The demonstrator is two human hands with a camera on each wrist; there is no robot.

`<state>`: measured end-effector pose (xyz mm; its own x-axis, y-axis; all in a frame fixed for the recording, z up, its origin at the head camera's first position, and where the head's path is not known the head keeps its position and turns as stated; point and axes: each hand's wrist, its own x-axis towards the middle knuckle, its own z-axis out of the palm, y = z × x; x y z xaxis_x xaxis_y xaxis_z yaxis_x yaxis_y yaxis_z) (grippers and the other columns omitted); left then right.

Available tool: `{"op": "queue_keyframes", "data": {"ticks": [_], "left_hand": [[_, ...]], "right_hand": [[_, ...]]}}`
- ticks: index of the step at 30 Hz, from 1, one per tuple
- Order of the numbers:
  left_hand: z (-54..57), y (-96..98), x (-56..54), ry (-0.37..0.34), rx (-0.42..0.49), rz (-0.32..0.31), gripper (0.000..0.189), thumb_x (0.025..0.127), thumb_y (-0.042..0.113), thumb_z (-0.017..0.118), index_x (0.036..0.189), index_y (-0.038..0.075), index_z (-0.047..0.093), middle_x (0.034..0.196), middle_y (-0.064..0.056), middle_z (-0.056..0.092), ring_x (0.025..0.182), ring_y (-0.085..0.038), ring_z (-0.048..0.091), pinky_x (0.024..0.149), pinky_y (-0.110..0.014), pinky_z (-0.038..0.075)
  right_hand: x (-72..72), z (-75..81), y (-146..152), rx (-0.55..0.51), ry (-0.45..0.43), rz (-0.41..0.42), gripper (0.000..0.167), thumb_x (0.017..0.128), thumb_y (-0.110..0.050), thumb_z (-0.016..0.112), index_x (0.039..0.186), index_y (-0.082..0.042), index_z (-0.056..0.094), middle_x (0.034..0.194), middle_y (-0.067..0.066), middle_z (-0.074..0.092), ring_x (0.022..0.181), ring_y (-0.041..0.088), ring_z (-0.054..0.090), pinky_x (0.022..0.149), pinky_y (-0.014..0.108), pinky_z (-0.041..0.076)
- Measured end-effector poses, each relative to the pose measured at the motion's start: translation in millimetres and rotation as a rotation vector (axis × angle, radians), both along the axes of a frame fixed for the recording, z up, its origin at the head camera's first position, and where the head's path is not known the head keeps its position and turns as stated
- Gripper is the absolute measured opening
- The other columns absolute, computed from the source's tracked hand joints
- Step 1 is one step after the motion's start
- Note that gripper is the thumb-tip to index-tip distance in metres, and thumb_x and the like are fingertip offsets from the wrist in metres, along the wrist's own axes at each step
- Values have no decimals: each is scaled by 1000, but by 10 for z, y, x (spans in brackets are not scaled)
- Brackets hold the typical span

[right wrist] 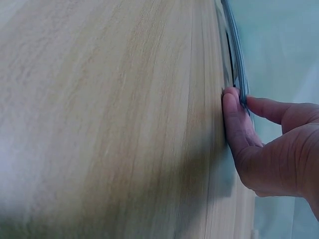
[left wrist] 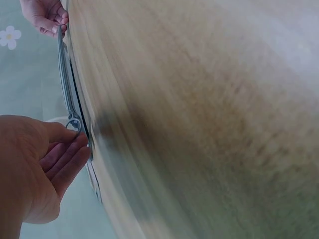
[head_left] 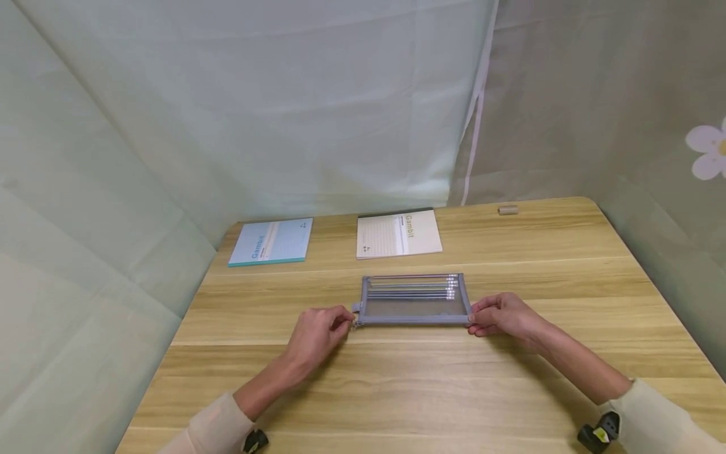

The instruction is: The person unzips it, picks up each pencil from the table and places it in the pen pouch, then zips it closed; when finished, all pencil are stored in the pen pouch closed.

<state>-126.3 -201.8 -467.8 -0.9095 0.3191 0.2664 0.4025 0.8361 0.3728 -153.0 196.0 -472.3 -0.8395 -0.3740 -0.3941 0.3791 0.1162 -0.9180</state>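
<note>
A grey mesh zip pencil case (head_left: 413,320) lies on the wooden table, its zip edge towards me. Through its see-through top show several pencils (head_left: 411,294), lined up along the far side with their eraser ends to the right. My left hand (head_left: 319,334) pinches the ring-shaped zip pull (left wrist: 74,124) at the case's near left corner. At the near right corner my right hand (head_left: 507,320) grips the case between thumb and fingers, as the right wrist view also shows. The zip looks closed along the near edge.
Behind the case lies a cream notebook (head_left: 399,234), with a light blue notebook (head_left: 271,242) to its left near the table's far corner. A small brown block-like object (head_left: 508,210) sits at the back right. Pale curtains (head_left: 317,107) hang around the table (head_left: 431,397).
</note>
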Motion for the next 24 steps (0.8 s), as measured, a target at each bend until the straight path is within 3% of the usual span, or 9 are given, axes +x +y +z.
{"op": "queue_keyframes", "data": {"ticks": [24], "left_hand": [[-3, -1, -7, -35, -22, 2, 12, 87, 7, 87, 94, 16, 82, 90, 2, 81, 77, -7, 75, 67, -25, 60]], "right_hand": [[-2, 4, 4, 12, 4, -2, 29, 103, 3, 62, 122, 23, 55, 96, 18, 76, 85, 21, 76, 80, 35, 64]]}}
